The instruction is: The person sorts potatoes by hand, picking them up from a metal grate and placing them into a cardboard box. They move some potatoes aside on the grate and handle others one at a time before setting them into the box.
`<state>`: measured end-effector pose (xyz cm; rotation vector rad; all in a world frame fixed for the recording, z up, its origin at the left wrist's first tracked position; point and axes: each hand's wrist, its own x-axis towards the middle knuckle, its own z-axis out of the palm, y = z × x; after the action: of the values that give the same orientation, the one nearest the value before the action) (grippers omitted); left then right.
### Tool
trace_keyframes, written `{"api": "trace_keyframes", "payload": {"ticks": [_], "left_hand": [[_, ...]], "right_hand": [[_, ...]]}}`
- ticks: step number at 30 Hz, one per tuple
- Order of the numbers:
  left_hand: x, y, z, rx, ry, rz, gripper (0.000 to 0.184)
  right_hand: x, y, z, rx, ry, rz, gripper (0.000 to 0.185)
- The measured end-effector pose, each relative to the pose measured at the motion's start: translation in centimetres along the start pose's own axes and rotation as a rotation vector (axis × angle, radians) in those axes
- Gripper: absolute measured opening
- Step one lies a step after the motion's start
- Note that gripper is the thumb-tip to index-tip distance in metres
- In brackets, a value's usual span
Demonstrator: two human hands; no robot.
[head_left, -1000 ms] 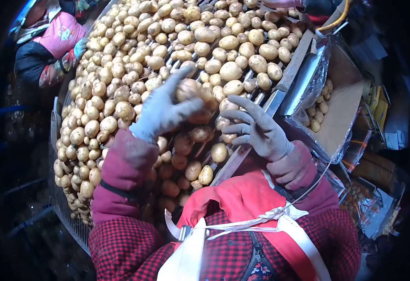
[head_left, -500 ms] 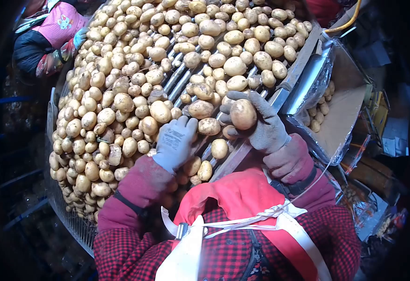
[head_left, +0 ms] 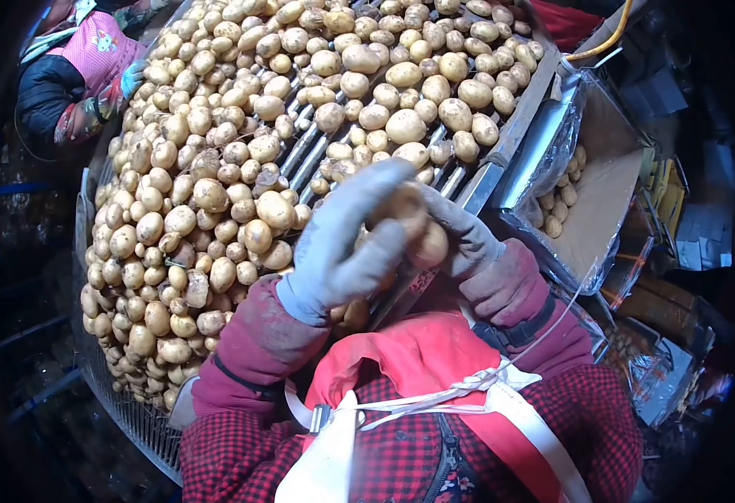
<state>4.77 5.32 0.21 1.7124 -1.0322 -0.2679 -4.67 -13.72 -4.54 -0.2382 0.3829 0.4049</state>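
In front of my chest, both gloved hands come together around potatoes. My left hand (head_left: 338, 239), in a grey glove, curves its fingers and thumb about a potato (head_left: 407, 210). My right hand (head_left: 461, 235), in a dirtier grey glove, wraps round the other side and holds a second potato (head_left: 430, 246) low between the palms. The left glove is blurred and hides part of what lies between the hands. Below and beyond them, a broad heap of potatoes (head_left: 208, 194) covers the metal bars (head_left: 303, 159) of the sorting table.
To the right stands a cardboard box (head_left: 606, 189) with a plastic liner and several potatoes (head_left: 562, 205) inside. A metal edge (head_left: 518, 126) runs between table and box. At the upper left, another person's gloved hand (head_left: 132, 78) touches the heap. A yellow hose (head_left: 615, 42) hangs upper right.
My left hand has risen from the heap and moved right to meet my right hand, closing about a potato. My right hand has shifted slightly left. The view has shifted slightly.
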Motion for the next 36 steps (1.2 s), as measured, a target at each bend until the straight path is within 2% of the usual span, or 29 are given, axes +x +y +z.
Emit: {"api": "trace_keyframes", "payload": {"ticks": [1,2,4,5,6,8,9,10,13,18,20,22,23,24,27,29,32,33,36], "left_hand": [[0.7,0.4,-0.1,0.160,-0.039,0.098,0.052],[0.6,0.2,-0.1,0.160,-0.038,0.097,0.052],[-0.3,-0.3,-1.0,0.135,0.120,-0.280,0.058],[-0.1,-0.7,-2.0,0.367,0.079,-0.265,0.058],[-0.4,-1.0,-2.2,0.369,0.069,-0.265,0.058],[-1.7,-2.0,-1.9,0.700,-0.302,-0.445,0.058],[-2.2,-2.5,-1.1,0.815,-0.346,-0.420,0.061],[-2.1,-3.1,-0.4,0.753,-0.309,-0.468,0.066],[-0.5,-4.6,0.8,0.684,-0.307,-0.560,0.067],[0.8,-7.4,0.7,0.620,-0.274,-0.572,0.066],[0.6,-7.3,-0.1,0.550,-0.258,-0.542,0.063],[-0.6,-7.8,-1.3,-0.462,0.066,-0.832,0.060],[-1.2,-7.9,-1.2,-0.699,0.193,-0.719,0.059],[-1.6,-7.4,-1.6,-0.737,0.174,-0.730,0.065],[-2.6,-7.6,-0.5,-0.622,0.193,-0.492,0.065],[-1.3,-4.0,0.8,-1.043,0.312,-0.558,0.070],[-0.4,-3.5,1.6,-0.929,0.176,-0.579,0.073],[-0.2,-3.6,2.1,-0.888,0.184,-0.551,0.072],[0.1,-3.5,1.8,-0.952,0.196,-0.599,0.064]], "right_hand": [[0.4,0.2,0.9,0.224,0.184,0.027,0.059],[0.2,-0.3,-0.2,0.224,0.185,0.028,0.059],[-0.4,-0.8,-2.7,-0.066,-0.133,-0.035,0.061],[-0.4,-1.1,-2.9,0.025,-0.283,-0.015,0.064],[-0.3,-1.0,-3.2,0.033,-0.283,-0.020,0.064],[-0.2,-0.8,-4.0,-0.101,-0.186,-0.104,0.065],[0.1,-0.2,-3.5,0.006,-0.175,-0.122,0.068],[0.3,-0.2,-3.8,0.009,-0.175,-0.120,0.068],[1.0,-0.6,-4.8,0.205,-0.367,-0.070,0.081],[1.1,-0.5,-5.6,0.172,-0.370,-0.083,0.078],[0.7,-0.5,-4.4,0.070,-0.238,-0.147,0.074],[0.2,-0.6,-3.8,0.112,-0.241,-0.168,0.072],[0.0,-0.4,-3.7,0.157,-0.237,-0.174,0.071],[0.1,-0.3,-3.8,0.163,-0.241,-0.180,0.071],[0.3,-0.2,-3.8,0.194,-0.260,-0.215,0.070],[0.2,-0.2,-3.3,0.064,-0.119,-0.249,0.068],[-0.6,-0.8,-3.5,0.045,-0.203,-0.222,0.066],[-1.0,-0.8,-3.1,-0.042,-0.108,-0.256,0.065],[-1.2,-1.0,-3.9,0.045,-0.192,-0.244,0.064]]}}
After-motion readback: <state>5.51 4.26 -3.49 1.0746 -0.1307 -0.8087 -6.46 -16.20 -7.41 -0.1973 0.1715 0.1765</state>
